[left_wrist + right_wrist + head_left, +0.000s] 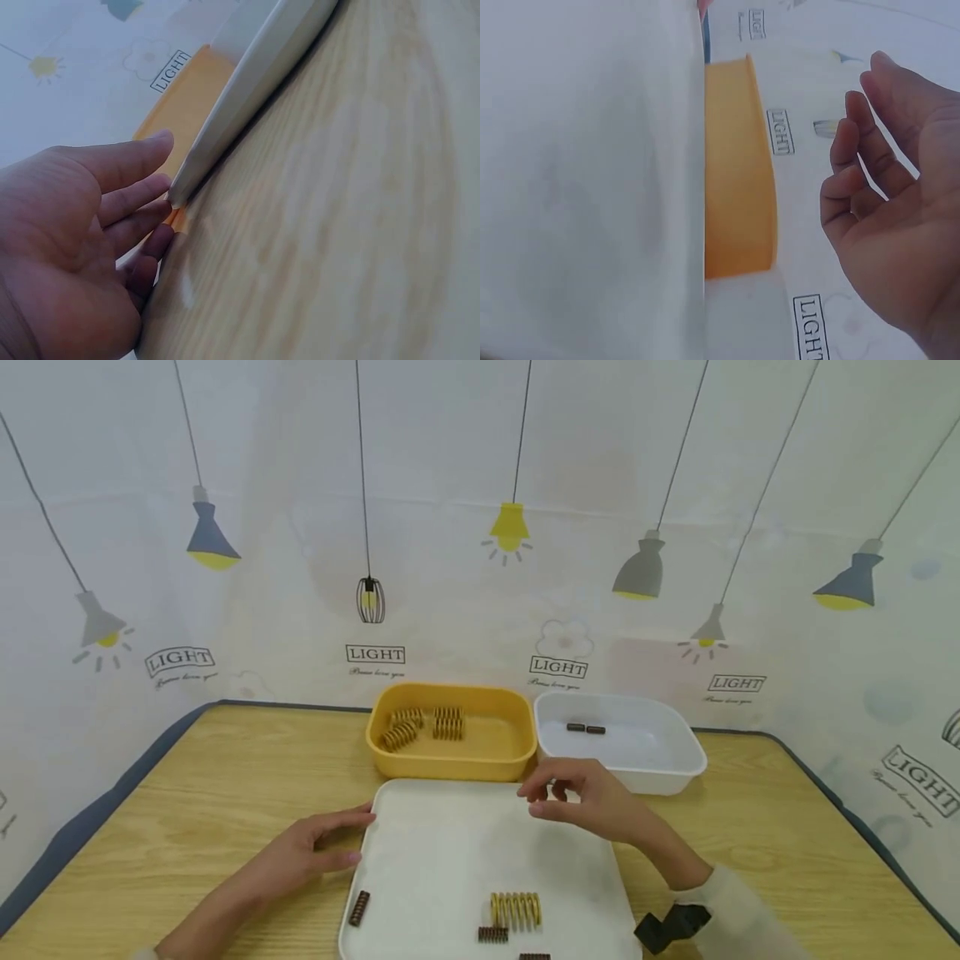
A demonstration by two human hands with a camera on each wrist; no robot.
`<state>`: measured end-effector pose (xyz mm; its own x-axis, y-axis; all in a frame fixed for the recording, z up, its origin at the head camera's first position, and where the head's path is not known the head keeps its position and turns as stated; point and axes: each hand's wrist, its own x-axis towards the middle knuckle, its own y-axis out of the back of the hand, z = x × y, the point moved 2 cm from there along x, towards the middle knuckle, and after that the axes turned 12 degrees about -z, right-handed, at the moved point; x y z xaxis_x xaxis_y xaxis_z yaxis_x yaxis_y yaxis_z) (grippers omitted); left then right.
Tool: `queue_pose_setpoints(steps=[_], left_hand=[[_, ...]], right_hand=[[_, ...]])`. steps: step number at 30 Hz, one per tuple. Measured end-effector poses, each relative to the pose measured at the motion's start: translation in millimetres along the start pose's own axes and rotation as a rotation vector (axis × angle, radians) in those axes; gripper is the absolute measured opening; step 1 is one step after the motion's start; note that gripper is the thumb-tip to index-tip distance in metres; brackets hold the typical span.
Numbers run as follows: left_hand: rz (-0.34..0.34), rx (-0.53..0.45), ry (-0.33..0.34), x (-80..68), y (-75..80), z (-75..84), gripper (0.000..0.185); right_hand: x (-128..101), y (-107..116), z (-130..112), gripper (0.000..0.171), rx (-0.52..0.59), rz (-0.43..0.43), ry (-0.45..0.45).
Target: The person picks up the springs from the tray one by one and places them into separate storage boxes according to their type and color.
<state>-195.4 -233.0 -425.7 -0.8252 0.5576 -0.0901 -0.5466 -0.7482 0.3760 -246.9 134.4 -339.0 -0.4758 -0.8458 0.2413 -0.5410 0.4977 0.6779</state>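
Observation:
My left hand (315, 852) is at the left edge of a white tray (442, 843), fingertips at the rim; the left wrist view shows them by its corner. My right hand (588, 797) hovers above the tray's far right part, fingers loosely bent and nothing between them, as the right wrist view confirms. On the tray a large gold spring (516, 910) lies beside a small brown spring (492, 935). Another brown spring (359, 908) rests near the left rim. A further dark spring (535, 957) is cut off by the bottom of the head view.
Behind the tray stands a yellow bin (495, 767) with several gold springs (447, 724). To its right, touching or nearly so, is a white bin (667, 768) holding two small dark springs (596, 730). A printed curtain (450, 485) surrounds the wooden table (247, 760).

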Motion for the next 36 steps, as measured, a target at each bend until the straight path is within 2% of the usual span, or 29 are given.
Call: queue_pose_setpoints(steps=[4,10,13,20,25,36], left_hand=[[0.008,0.018,-0.003,0.5,-0.8,0.1,0.048],[0.010,0.032,0.000,0.0,-0.4,-0.8,0.048],[0.012,0.037,0.000,-0.5,-0.7,-0.4,0.048],[0.008,0.040,-0.018,0.3,-1.0,-0.1,0.049],[0.004,0.041,-0.021,1.1,-1.0,0.3,0.048],[0.000,0.018,-0.014,0.2,-0.7,-1.4,0.048]], right_hand=[[-6,-10,9,0.022,0.011,-0.037,0.048],[-16,-23,12,0.022,0.066,-0.108,0.030],[-21,-30,16,0.020,0.129,-0.134,0.011],[-31,-44,22,0.021,0.256,-0.190,0.032],[-34,-52,23,0.023,0.386,-0.224,-0.019],[-40,-66,28,0.031,0.301,-0.216,-0.059]])
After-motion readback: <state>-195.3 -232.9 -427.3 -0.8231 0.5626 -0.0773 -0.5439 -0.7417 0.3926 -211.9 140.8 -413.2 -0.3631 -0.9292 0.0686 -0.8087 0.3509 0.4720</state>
